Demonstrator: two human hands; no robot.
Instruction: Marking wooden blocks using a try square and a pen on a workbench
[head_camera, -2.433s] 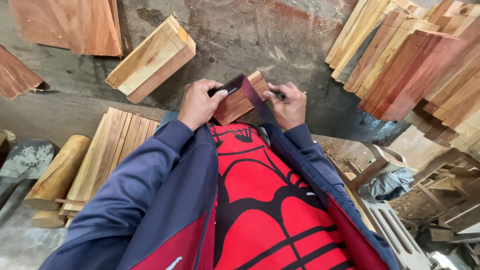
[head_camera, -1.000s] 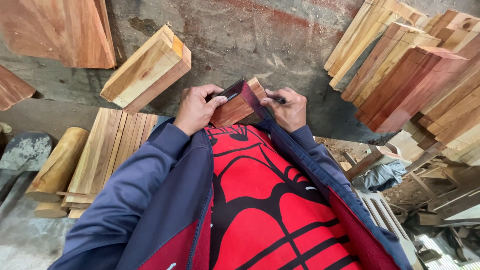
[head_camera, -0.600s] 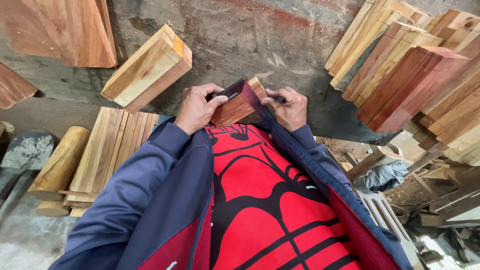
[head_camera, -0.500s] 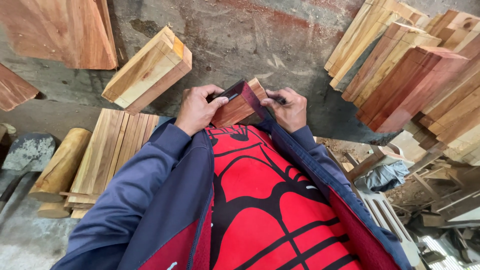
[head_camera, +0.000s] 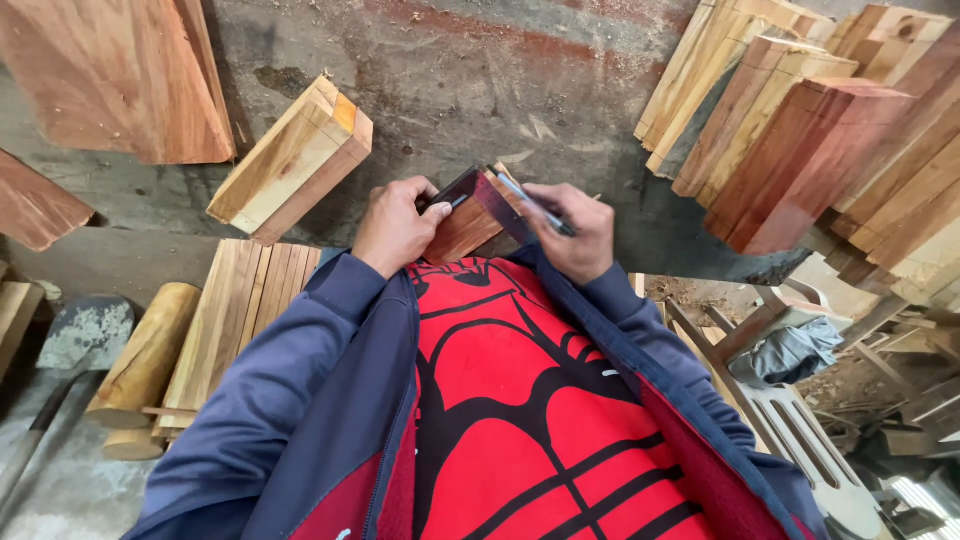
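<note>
A small reddish wooden block (head_camera: 470, 228) rests against my chest, with a dark try square (head_camera: 478, 185) laid over its top corner. My left hand (head_camera: 398, 226) presses the square and the block from the left. My right hand (head_camera: 573, 232) grips a thin pen or pencil (head_camera: 536, 203), its tip lying along the square's right blade. I wear a blue jacket over a red and black shirt.
A pale wooden block (head_camera: 295, 160) leans on the concrete wall to the left, a wide board (head_camera: 120, 75) beyond it. Reddish planks (head_camera: 810, 130) stand stacked at the right. Slats (head_camera: 235, 320) and a round log (head_camera: 150, 350) lie below left; scrap wood fills the lower right.
My right hand has shifted a little, and the pen now lies along the square's right blade. The block and my left hand stay in place.
</note>
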